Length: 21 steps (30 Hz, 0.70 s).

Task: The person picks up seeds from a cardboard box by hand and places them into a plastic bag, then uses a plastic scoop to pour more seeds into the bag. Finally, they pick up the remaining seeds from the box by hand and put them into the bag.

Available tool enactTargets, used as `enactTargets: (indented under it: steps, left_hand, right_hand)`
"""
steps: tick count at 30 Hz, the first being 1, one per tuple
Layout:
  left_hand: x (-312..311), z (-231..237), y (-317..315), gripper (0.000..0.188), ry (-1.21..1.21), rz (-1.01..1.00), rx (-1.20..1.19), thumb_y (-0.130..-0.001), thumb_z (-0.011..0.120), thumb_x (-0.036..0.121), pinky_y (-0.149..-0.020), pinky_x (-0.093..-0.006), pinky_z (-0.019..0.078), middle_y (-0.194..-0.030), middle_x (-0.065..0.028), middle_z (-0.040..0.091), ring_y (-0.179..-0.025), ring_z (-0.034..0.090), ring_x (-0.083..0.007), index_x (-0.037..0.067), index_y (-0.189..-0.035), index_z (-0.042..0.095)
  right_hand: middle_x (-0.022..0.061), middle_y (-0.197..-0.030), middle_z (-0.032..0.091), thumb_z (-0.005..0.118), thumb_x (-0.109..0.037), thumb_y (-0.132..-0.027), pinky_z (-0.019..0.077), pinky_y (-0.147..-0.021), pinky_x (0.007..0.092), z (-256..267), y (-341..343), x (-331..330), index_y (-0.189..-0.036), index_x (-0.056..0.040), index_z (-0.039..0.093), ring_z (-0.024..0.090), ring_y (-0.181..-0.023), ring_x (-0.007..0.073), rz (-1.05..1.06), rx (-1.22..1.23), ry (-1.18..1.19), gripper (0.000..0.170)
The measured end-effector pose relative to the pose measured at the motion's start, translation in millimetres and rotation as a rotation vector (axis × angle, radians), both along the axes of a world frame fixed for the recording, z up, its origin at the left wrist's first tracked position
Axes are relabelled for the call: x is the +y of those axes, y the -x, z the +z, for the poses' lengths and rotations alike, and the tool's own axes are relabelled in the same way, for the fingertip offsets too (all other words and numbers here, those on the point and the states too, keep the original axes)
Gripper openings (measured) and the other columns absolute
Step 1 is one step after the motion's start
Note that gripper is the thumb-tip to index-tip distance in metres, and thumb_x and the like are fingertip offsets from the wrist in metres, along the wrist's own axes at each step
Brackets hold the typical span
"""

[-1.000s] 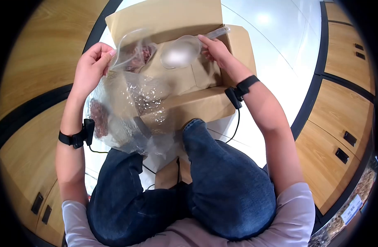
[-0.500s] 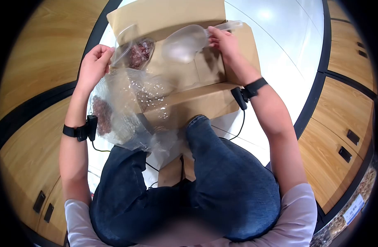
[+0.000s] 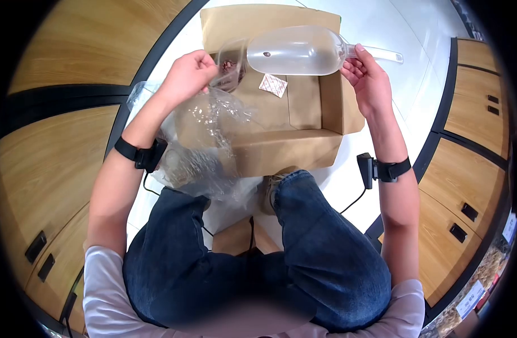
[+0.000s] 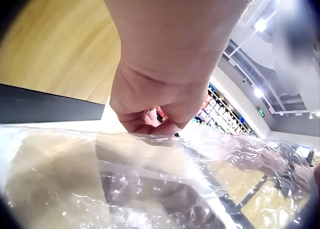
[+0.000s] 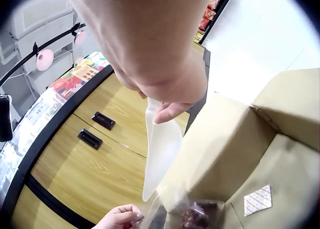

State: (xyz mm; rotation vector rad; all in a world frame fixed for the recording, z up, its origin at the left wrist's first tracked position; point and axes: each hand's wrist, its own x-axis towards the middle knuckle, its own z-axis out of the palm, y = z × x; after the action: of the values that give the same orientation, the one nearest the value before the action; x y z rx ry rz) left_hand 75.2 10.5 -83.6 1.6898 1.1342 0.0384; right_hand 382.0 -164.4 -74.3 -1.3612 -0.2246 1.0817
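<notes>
My right hand [image 3: 368, 81] pinches the handle of a clear plastic scoop [image 3: 303, 53] and holds it over the far side of an open cardboard box [image 3: 286, 152]. One small dark piece [image 3: 267, 54] shows in the scoop's bowl. My left hand [image 3: 191, 76] pinches the edge of a clear plastic bag [image 3: 213, 121] that drapes over the box's left side; its fingertips are at the bag's edge in the left wrist view too. Dark reddish pieces [image 3: 229, 67] show through clear plastic at the box's left end. In the right wrist view the scoop [image 5: 162, 149] points downward.
A small white patterned sachet [image 3: 273, 85] lies on the box's bottom. Wooden cabinets [image 3: 467, 129] with black handles stand on both sides. The white tiled floor [image 3: 408, 34] extends behind the box. A foot [image 3: 270, 194] is close to the box's near wall.
The scoop has shifted right with my right hand and turned to show its long bowl. The head view has shifted, and the sachet now shows. My left hand keeps its pinch on the bag.
</notes>
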Motion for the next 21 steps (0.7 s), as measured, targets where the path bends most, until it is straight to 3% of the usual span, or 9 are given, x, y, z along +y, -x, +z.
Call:
enactTargets:
  steps: [1, 9, 14, 18, 21]
  left_hand:
    - [-4.9, 4.4, -2.9, 0.012, -0.001, -0.022, 0.050, -0.086, 0.061, 0.012, -0.050, -0.0233, 0.0468, -0.067, -0.0030, 0.061, -0.053, 0.059, -0.0083, 0.000, -0.085, 0.059]
    - [-26.4, 6.6, -8.8, 0.011, 0.027, -0.021, -0.039, -0.085, 0.061, 0.011, -0.049, -0.0216, 0.0435, -0.064, -0.0010, 0.060, -0.053, 0.059, -0.0072, 0.002, -0.082, 0.057]
    - [-27.6, 0.9, -7.2, 0.013, 0.067, 0.026, -0.117, -0.086, 0.061, 0.012, -0.049, -0.0214, 0.0446, -0.067, -0.0033, 0.060, -0.052, 0.058, -0.0081, 0.000, -0.082, 0.057]
    - [-27.5, -1.2, -6.9, 0.013, 0.071, 0.038, -0.130, -0.086, 0.061, 0.012, -0.049, -0.0212, 0.0447, -0.067, -0.0037, 0.060, -0.051, 0.057, -0.0082, 0.000, -0.083, 0.057]
    - [-27.2, -3.2, -3.5, 0.014, 0.054, 0.029, -0.116, -0.086, 0.060, 0.013, -0.051, -0.0221, 0.0449, -0.068, -0.0028, 0.061, -0.055, 0.056, -0.0072, 0.000, -0.083, 0.058]
  right_hand:
    - [0.0089, -0.089, 0.063, 0.063, -0.024, -0.094, 0.0569, -0.073, 0.0248, 8.5, 3.7, 1.9, -0.101, 0.0055, 0.061, 0.063, -0.080, 0.0136, 0.005, -0.022, 0.000, 0.031]
    - [0.0103, -0.086, 0.063, 0.070, -0.023, -0.089, 0.0591, -0.069, 0.0258, 26.5, 22.6, 18.8, -0.097, 0.0079, 0.062, 0.064, -0.074, 0.0144, -0.017, -0.106, -0.001, 0.033]
    - [0.0127, -0.080, 0.066, 0.075, -0.023, -0.084, 0.0590, -0.063, 0.0273, 50.1, 46.9, 26.1, -0.091, 0.0122, 0.065, 0.066, -0.067, 0.0154, -0.002, -0.406, 0.014, 0.038]
    - [0.0149, -0.082, 0.067, 0.074, -0.023, -0.085, 0.0596, -0.066, 0.0279, 57.4, 56.7, 28.6, -0.096, 0.0113, 0.066, 0.067, -0.071, 0.0169, 0.065, -0.492, 0.025, 0.037]
    - [0.0126, -0.073, 0.066, 0.076, -0.021, -0.082, 0.0583, -0.061, 0.0267, 57.6, 59.2, 28.5, -0.090, 0.0123, 0.067, 0.066, -0.065, 0.0165, 0.040, -0.535, 0.019, 0.036]
